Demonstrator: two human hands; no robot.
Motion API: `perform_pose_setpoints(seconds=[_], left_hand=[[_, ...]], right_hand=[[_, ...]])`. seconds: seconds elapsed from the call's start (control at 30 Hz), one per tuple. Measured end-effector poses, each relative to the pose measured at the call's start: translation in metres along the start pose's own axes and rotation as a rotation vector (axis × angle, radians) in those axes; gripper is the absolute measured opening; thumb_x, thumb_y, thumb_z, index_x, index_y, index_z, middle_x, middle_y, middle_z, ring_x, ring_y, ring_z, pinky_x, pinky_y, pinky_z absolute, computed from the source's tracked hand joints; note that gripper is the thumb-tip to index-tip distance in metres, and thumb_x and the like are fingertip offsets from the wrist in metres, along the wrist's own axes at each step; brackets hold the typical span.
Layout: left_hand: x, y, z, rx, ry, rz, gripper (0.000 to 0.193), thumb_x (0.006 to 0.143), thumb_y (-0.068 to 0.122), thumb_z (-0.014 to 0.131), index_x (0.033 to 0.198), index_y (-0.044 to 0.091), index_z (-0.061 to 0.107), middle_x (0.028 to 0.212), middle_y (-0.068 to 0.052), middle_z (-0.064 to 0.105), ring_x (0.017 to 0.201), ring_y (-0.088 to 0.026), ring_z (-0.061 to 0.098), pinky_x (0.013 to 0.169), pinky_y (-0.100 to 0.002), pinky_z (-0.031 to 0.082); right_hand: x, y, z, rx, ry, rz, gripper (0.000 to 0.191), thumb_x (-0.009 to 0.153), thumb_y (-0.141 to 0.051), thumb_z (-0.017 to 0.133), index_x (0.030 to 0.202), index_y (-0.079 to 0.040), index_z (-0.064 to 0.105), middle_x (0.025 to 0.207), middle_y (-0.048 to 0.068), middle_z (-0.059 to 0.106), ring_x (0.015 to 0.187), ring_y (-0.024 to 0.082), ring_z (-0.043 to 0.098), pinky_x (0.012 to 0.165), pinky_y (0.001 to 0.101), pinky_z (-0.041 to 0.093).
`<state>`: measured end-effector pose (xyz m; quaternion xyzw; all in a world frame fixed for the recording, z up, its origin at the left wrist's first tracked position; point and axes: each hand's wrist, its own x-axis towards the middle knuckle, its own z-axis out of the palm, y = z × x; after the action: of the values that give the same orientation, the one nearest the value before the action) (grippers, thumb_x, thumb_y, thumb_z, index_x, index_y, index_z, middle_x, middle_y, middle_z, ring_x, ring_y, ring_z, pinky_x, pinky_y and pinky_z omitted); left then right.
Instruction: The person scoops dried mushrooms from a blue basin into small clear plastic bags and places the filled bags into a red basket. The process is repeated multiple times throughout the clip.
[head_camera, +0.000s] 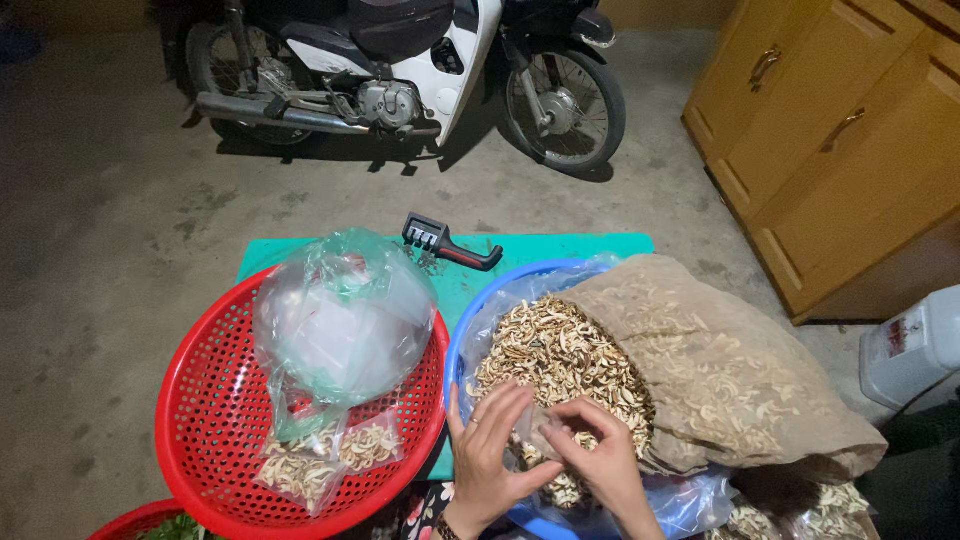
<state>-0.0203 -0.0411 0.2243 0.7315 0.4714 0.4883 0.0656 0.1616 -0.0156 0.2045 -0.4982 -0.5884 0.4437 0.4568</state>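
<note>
Hands: left hand (487, 455) and right hand (598, 462) pinch together on a small clear plastic bag (535, 432).
Risk: pale dried root slices (545, 355) could spill past the blue plastic basin (458, 345) if the bag mouth sags.

My left hand (487, 455) and right hand (598, 452) meet over the blue basin (458, 345), fingertips pinching a small clear bag (533, 432) held upright between them. Under it in the basin lies a heap of pale dried slices (548, 355), curled and tan, spilling from the brown sack (720, 370) slumped across the basin's right side.
</note>
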Motion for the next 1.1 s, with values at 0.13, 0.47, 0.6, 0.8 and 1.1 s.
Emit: perform_pose_setpoints(seconds=[0.13,0.47,0.6,0.8,1.1], left_hand=[[-0.004,-0.004,0.005,-0.032,-0.010,0.052,0.076,0.068,0.041,0.092,0.132,0.011,0.064,0.129,-0.004,0.070,0.126,-0.024,0.065,0.124,-0.064,0.013],[-0.008,-0.018,0.011,-0.102,-0.110,0.033,0.085,0.070,0.045,0.093,0.137,0.004,0.059,0.122,-0.008,0.070,0.114,-0.026,0.069,0.122,-0.066,0.018],[-0.003,-0.018,0.010,-0.049,-0.100,0.090,0.089,0.067,0.047,0.092,0.136,0.003,0.057,0.129,-0.012,0.068,0.121,-0.030,0.065,0.120,-0.066,0.015],[0.000,-0.021,0.017,-0.078,-0.121,0.011,0.085,0.064,0.036,0.090,0.138,0.006,0.060,0.131,-0.008,0.070,0.123,-0.026,0.066,0.125,-0.064,0.015],[-0.010,-0.028,0.029,-0.222,-0.080,-0.106,0.077,0.064,0.033,0.089,0.132,0.009,0.062,0.127,-0.007,0.072,0.119,-0.025,0.069,0.127,-0.059,0.020]], right_hand=[[0.010,0.000,-0.001,-0.005,-0.141,0.059,0.040,0.073,-0.005,0.080,0.112,0.000,0.071,0.093,0.001,0.074,0.083,0.009,0.067,0.076,0.0246,0.056],[0.026,0.011,0.001,0.129,-0.202,0.122,0.037,0.075,0.003,0.069,0.112,0.002,0.073,0.081,-0.001,0.063,0.071,0.005,0.053,0.061,0.0205,0.044],[0.029,0.008,0.003,0.089,-0.117,0.122,0.029,0.077,0.002,0.069,0.106,0.000,0.072,0.076,-0.001,0.061,0.067,0.004,0.052,0.057,0.0209,0.043],[0.028,-0.019,0.009,-0.260,0.035,-0.015,0.019,0.077,-0.002,0.071,0.096,-0.003,0.072,0.072,0.003,0.063,0.064,0.009,0.058,0.058,0.0255,0.049],[0.030,-0.031,0.010,-0.315,0.042,-0.155,0.017,0.076,-0.002,0.066,0.093,0.000,0.071,0.085,0.008,0.067,0.070,0.017,0.066,0.064,0.0299,0.053]])
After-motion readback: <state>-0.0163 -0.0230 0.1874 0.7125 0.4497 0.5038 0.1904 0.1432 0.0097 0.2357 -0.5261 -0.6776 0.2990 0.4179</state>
